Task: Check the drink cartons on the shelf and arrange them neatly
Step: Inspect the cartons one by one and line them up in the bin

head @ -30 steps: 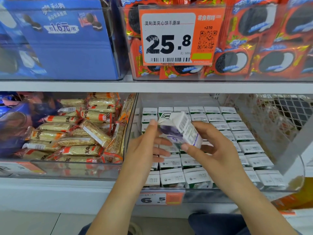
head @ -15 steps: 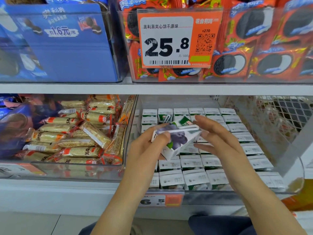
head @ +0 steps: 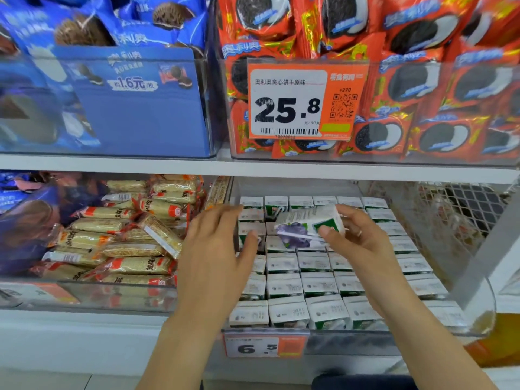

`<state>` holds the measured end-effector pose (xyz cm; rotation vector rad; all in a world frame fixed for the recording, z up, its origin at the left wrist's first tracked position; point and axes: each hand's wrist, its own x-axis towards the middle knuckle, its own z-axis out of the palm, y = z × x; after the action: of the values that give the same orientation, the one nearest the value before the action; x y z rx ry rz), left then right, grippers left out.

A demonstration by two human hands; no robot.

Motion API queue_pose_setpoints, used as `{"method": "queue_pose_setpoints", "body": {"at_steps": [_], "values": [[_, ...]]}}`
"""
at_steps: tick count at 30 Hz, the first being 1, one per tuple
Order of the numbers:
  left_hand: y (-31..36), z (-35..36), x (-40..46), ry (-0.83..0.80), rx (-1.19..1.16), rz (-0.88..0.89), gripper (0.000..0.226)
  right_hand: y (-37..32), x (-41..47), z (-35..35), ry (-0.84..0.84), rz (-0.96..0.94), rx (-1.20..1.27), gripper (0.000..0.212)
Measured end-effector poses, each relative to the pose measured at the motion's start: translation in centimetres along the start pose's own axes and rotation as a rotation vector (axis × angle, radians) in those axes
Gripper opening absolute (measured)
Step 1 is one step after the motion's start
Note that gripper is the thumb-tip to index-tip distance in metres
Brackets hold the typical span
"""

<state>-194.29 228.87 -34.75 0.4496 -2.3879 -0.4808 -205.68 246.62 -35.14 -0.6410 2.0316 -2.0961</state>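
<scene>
Head view: right hand (head: pixel 363 243) grasps small white drink carton with purple fruit print (head: pixel 308 226), tilted on its side, above far-middle rows of white-and-green cartons (head: pixel 318 285) packed in clear plastic bin (head: pixel 478 319). Left hand (head: pixel 222 249) released, fingers spread, hovering at bin's left edge; fingertips possibly touching a carton, blur hides it. Wrapped cereal bars (head: pixel 126 237) in left bin. Orange price tag (head: pixel 264 346) on near rim.

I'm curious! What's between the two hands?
In the head view, the white blueberry-printed drink carton, held by the right hand; the left hand is off it.
</scene>
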Motion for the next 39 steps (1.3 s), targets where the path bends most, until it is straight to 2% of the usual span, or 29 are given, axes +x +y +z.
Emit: {"method": "queue_pose_setpoints", "body": {"at_steps": [3, 5, 8, 12, 19, 23, 29, 36, 39], "values": [[-0.9, 0.5, 0.6, -0.229, 0.067, -0.169, 0.063, 0.8, 1.7, 0.8, 0.049, -0.061, -0.124, 0.028], [-1.1, 0.8, 0.8, -0.320, 0.043, -0.213, 0.072, 0.9, 3.1, 1.4, 0.035, -0.143, -0.222, 0.030], [-1.1, 1.0, 0.9, -0.322, 0.049, -0.220, 0.074, 1.0, 5.7, 2.3, 0.004, -0.191, -0.396, 0.029], [-1.1, 1.1, 0.9, -0.299, 0.077, -0.195, 0.073, 1.2, 8.6, 3.3, -0.096, -0.153, -0.727, 0.044], [-1.3, 1.5, 0.8, -0.295, 0.035, -0.177, 0.076, 0.5, 10.3, 5.3, -0.299, -0.308, -1.077, 0.049], [-1.4, 1.7, 0.8, -0.273, 0.022, -0.152, 0.076, 0.9, 10.1, 6.0, -0.337, -0.341, -1.090, 0.050], [-1.4, 1.8, 0.7, -0.259, 0.014, -0.151, 0.076, 2.8, 9.8, 5.8, -0.369, -0.188, -1.106, 0.048], [-1.5, 1.8, 0.7, -0.253, 0.002, -0.155, 0.077, 2.4, 9.1, 4.8, -0.371, -0.204, -1.173, 0.037], [-1.4, 1.9, 0.7, -0.252, 0.009, -0.151, 0.076, 1.5, 9.1, 4.0, -0.464, -0.136, -1.205, 0.031]]}}
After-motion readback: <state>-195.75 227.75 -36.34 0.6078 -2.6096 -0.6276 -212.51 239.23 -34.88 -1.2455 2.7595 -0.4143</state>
